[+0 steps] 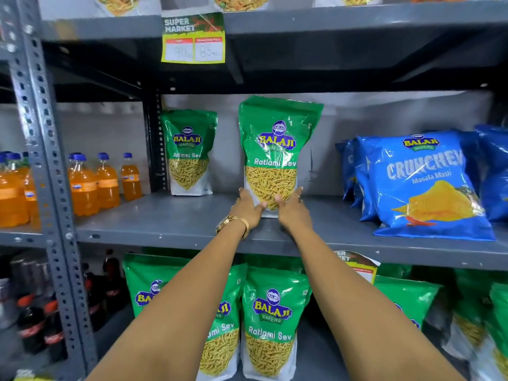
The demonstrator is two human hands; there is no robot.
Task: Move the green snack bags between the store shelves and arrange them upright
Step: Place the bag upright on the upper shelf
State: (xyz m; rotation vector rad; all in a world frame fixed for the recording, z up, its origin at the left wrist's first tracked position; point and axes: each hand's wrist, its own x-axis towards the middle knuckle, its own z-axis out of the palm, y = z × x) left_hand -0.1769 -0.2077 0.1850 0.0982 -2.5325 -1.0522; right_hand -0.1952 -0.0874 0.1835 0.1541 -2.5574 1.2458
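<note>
A green Ratlami Sev snack bag (pixel 276 149) stands upright on the middle grey shelf (pixel 170 224). My left hand (pixel 248 209) grips its lower left corner and my right hand (pixel 292 209) grips its lower right corner. A second green bag (pixel 188 152) stands upright at the back left of the same shelf, apart from the held one. On the lower shelf stand several more green bags, one in the centre (pixel 272 323), others partly hidden behind my forearms.
Blue Crunchex chip bags (pixel 423 185) lean on the right of the middle shelf. Orange drink bottles (pixel 107 182) fill the rack to the left, behind a perforated steel upright (pixel 48 160). Dark cola bottles (pixel 33 323) stand lower left. A price tag (pixel 193 37) hangs above.
</note>
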